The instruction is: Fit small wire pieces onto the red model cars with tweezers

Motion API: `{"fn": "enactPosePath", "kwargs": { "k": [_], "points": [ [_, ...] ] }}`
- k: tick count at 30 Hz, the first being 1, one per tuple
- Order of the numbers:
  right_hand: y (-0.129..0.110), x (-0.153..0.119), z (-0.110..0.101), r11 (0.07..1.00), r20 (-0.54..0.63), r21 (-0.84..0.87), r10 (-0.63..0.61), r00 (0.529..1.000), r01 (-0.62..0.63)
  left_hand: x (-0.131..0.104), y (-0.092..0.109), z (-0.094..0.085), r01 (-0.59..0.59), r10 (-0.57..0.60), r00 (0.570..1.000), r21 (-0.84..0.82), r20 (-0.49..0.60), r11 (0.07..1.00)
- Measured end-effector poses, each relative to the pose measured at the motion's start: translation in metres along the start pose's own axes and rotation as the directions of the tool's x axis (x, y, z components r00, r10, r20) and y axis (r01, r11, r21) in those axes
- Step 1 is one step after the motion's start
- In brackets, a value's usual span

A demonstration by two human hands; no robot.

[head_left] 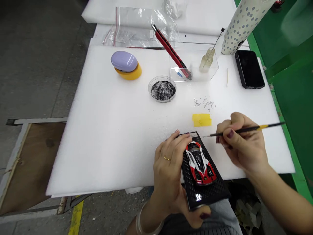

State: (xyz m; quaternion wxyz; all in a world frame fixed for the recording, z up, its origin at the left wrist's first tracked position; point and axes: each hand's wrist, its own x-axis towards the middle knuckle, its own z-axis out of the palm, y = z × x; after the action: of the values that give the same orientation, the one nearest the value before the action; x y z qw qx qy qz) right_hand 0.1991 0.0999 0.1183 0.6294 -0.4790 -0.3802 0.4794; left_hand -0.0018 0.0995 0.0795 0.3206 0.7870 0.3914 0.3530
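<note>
My left hand [171,160] is closed round a black display base [207,195], thumb at its near end and fingers along the far left side. On the base sits a red, white and black model car [200,163]. A thin dark paintbrush [246,129] with a yellow band is pinched in my right hand [246,143]. Its fine tip points left, close to the far end of the base; I cannot tell whether it touches. Just beyond lies a piece of yellow tape [201,119] with a tiny spot on it.
Short black slivers [205,103] lie scattered beyond the tape. A round dish [162,89] holds many black fibres. Behind stand a clear tray [212,73] with a red utility knife [171,50] and small bottle [207,59], a purple-and-yellow object [126,65], a black device [249,69] and a dotted tumbler [244,26].
</note>
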Motion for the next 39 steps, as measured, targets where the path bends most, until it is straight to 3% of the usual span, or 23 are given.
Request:
{"fn": "enactPosePath", "kwargs": {
  "k": [4, 7, 29, 39],
  "points": [
    [0.009, -0.028, 0.024, 0.993, -0.111, 0.057, -0.098, 0.989, 0.105, 0.0, 0.001, 0.001, 0.032, -0.032, 0.999, 0.003, 0.011, 0.999],
    [0.016, -0.035, 0.031, 0.987, -0.12, 0.054, -0.143, 0.982, 0.15, 0.0, 0.002, 0.003, 0.024, -0.024, 1.0, -0.023, -0.013, 0.999],
    [0.019, -0.037, 0.03, 0.982, -0.077, 0.037, -0.18, 0.981, 0.183, 0.002, 0.001, 0.002, 0.021, -0.021, 1.0, -0.001, 0.003, 1.0],
    [0.021, -0.04, 0.028, 0.988, -0.112, 0.004, -0.151, 0.982, 0.152, 0.002, 0.0, 0.002, 0.024, -0.024, 1.0, -0.012, -0.004, 1.0]
  ]
}}
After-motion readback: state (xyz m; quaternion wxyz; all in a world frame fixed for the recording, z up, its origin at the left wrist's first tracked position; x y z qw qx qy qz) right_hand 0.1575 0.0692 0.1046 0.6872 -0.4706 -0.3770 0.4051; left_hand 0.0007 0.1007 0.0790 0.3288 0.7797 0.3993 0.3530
